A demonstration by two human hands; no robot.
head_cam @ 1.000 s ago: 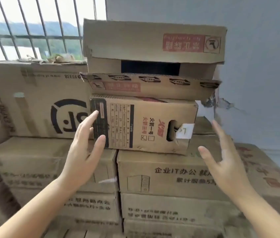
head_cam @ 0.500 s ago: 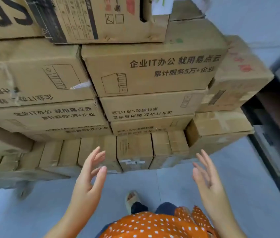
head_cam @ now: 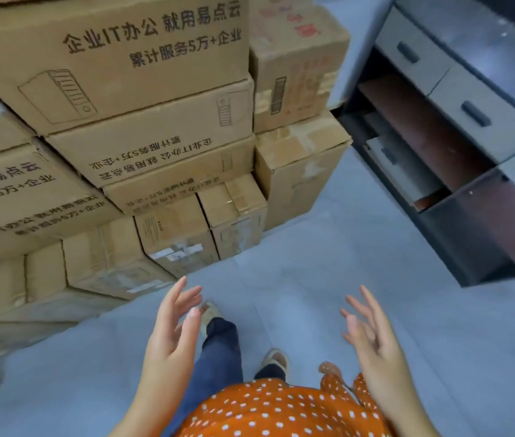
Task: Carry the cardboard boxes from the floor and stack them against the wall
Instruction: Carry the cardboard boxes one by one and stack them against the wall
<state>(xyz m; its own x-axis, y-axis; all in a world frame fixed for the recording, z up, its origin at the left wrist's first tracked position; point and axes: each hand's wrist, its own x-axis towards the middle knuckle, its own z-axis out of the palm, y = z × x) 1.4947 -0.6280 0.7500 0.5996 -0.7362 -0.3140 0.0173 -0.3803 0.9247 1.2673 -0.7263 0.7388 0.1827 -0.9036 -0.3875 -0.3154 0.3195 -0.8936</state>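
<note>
Brown corrugated cardboard boxes stacked high at left on grey floor | left hand and right hand spread wide, holding nothing | step judged: between loads; next: find a floor box, none visible

Stacked boxes left, cabinet right, floor between

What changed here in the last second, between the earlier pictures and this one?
The view swung down from the top of the box stack to the floor. Both hands dropped away from the upper box: left hand and right hand now hang open over the floor. They held nothing then or now; the stack looks undisturbed.
</note>
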